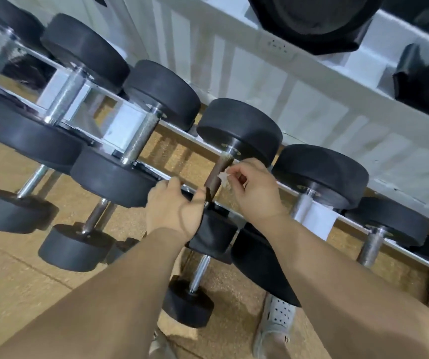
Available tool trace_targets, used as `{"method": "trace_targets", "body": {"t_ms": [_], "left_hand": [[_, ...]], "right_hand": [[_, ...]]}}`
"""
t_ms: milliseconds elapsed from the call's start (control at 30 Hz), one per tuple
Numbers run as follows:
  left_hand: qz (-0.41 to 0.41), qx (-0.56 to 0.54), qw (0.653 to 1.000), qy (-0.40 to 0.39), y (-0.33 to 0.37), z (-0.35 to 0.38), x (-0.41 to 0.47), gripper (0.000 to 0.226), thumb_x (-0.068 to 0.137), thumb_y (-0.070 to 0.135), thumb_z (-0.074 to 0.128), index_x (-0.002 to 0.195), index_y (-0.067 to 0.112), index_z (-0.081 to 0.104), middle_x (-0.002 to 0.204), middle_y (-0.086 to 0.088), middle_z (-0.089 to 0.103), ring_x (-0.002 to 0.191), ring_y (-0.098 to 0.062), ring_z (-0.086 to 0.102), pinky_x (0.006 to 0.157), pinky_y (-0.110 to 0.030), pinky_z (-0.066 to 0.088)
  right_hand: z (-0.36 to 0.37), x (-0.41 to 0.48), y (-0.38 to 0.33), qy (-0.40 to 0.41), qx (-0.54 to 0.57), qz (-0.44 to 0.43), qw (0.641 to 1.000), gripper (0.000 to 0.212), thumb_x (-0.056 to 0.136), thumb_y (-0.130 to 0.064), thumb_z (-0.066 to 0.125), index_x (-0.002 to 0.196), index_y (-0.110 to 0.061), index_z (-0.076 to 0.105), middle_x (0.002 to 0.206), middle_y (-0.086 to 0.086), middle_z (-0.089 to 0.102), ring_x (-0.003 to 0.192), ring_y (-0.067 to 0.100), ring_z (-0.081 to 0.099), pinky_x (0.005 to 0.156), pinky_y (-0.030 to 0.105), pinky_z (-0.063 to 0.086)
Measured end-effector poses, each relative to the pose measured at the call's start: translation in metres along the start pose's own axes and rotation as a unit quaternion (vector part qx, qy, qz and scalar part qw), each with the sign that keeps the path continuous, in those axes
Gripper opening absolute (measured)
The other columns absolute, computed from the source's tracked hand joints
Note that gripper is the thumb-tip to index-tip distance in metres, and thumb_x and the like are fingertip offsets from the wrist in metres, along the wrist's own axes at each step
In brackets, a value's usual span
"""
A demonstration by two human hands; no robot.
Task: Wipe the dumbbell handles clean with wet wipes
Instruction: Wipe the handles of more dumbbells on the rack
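1. Gym rack (130,117): right hand (254,193) pinches a wet wipe (222,177) against the dark dumbbell handle (214,180), at its three o'clock.
2. Left hand (174,208) touches its seven o'clock end (grip unclear).
3. Wiping appears under way; next, sweep the handle's length.

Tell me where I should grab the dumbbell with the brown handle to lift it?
Grab the brown handle around its middle, coming from above on the near side. It is a thin bar, easy to wrap, while the black ends are too fat. The right hand pinches a wet wipe beside it.
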State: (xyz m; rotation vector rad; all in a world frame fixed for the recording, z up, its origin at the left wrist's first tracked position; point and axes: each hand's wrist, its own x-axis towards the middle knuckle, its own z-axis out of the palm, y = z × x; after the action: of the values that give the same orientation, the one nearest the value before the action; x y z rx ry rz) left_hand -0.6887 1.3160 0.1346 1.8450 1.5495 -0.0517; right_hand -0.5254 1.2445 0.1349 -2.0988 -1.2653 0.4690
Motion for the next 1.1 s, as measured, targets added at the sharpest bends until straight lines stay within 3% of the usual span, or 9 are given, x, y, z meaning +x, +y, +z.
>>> {"method": "trace_targets", "body": {"t_ms": [100, 233, 433, 533, 633, 700, 833, 1000, 1100], "left_hand": [[0.016, 0.039, 0.998, 0.039, -0.001, 0.008, 0.0, 0.062, 0.081, 0.067, 0.035, 0.101, 0.015, 0.061, 0.105, -0.007, 0.055, 0.108, -0.031, 0.048, 0.089, -0.042, 0.044], [0.042, 0.039, 0.996, 0.066, -0.006, 0.011, -0.002, 0.055, 0.08, 0.064, 0.035, 0.089, 0.014, 0.056, 0.09, -0.004, 0.049, 0.099, -0.031, 0.048, 0.082, -0.04, 0.042], [0.036, 0.04, 0.995, 0.081, -0.005, 0.012, -0.002, 0.058, 0.077, 0.061, 0.037, 0.096, 0.013, 0.064, 0.095, -0.005, 0.055, 0.105, -0.031, 0.05, 0.083, -0.038, 0.041], [0.031, 0.042, 0.996, 0.073, -0.003, 0.011, -0.002, 0.063, 0.074, 0.061, 0.035, 0.099, 0.012, 0.066, 0.099, -0.007, 0.059, 0.108, -0.033, 0.05, 0.088, -0.039, 0.041], [0.034, 0.045, 0.996, 0.069, -0.003, 0.01, -0.002, 0.066, 0.074, 0.063, 0.032, 0.099, 0.011, 0.066, 0.101, -0.009, 0.059, 0.11, -0.034, 0.049, 0.092, -0.039, 0.039], [0.032, 0.046, 0.996, 0.065, -0.004, 0.011, -0.002, 0.067, 0.074, 0.064, 0.032, 0.101, 0.012, 0.065, 0.107, -0.01, 0.06, 0.114, -0.035, 0.049, 0.095, -0.04, 0.039], [0.028, 0.039, 0.997, 0.06, -0.005, 0.011, -0.001, 0.069, 0.073, 0.065, 0.03, 0.103, 0.014, 0.065, 0.113, -0.011, 0.06, 0.118, -0.034, 0.047, 0.098, -0.04, 0.04], [0.033, 0.041, 0.997, 0.064, -0.005, 0.01, -0.002, 0.069, 0.072, 0.065, 0.03, 0.1, 0.013, 0.065, 0.111, -0.011, 0.061, 0.117, -0.034, 0.048, 0.095, -0.039, 0.039], [0.039, 0.041, 0.996, 0.066, -0.005, 0.009, -0.003, 0.069, 0.073, 0.065, 0.031, 0.101, 0.012, 0.065, 0.107, -0.008, 0.059, 0.114, -0.033, 0.047, 0.093, -0.039, 0.039]], "right_hand": [[0.007, 0.026, 0.006, -0.008, -0.049, -0.066, 0.997, 0.011, 0.093, -0.013, 0.063, 0.099, -0.012, 0.071, 0.106, -0.003, 0.06, 0.092, 0.002, 0.051, 0.083, 0.013, 0.041], [0.025, 0.042, 0.021, -0.058, -0.134, -0.137, 0.98, 0.01, 0.091, -0.009, 0.063, 0.095, -0.005, 0.072, 0.115, 0.008, 0.063, 0.092, 0.031, 0.063, 0.079, 0.041, 0.057], [0.034, 0.035, 0.019, -0.059, -0.067, -0.098, 0.991, 0.014, 0.098, -0.014, 0.058, 0.089, -0.003, 0.061, 0.104, 0.002, 0.058, 0.092, 0.02, 0.053, 0.081, 0.036, 0.052], [0.033, 0.024, 0.008, -0.185, -0.01, -0.025, 0.982, 0.014, 0.101, -0.024, 0.052, 0.095, -0.013, 0.056, 0.095, -0.003, 0.052, 0.088, 0.018, 0.052, 0.081, 0.039, 0.047], [0.033, 0.024, 0.009, -0.267, -0.056, -0.052, 0.961, 0.012, 0.1, -0.035, 0.048, 0.094, -0.026, 0.054, 0.096, -0.003, 0.053, 0.089, 0.02, 0.055, 0.085, 0.043, 0.047], [0.033, 0.032, 0.016, -0.247, -0.075, -0.037, 0.965, 0.015, 0.099, -0.041, 0.05, 0.092, -0.028, 0.052, 0.095, -0.005, 0.052, 0.087, 0.016, 0.054, 0.082, 0.04, 0.047], [0.031, 0.031, 0.017, -0.101, -0.019, 0.013, 0.995, 0.01, 0.097, -0.034, 0.06, 0.088, -0.031, 0.059, 0.099, -0.008, 0.056, 0.09, 0.008, 0.058, 0.084, 0.036, 0.052], [0.041, 0.003, 0.011, -0.163, -0.105, -0.037, 0.98, 0.017, 0.088, -0.04, 0.059, 0.082, -0.026, 0.052, 0.079, -0.006, 0.06, 0.083, 0.021, 0.06, 0.087, 0.053, 0.05], [0.034, 0.017, 0.015, -0.185, -0.132, -0.083, 0.97, 0.022, 0.094, -0.039, 0.058, 0.081, -0.024, 0.048, 0.076, -0.003, 0.055, 0.075, 0.022, 0.057, 0.077, 0.045, 0.049]]}}
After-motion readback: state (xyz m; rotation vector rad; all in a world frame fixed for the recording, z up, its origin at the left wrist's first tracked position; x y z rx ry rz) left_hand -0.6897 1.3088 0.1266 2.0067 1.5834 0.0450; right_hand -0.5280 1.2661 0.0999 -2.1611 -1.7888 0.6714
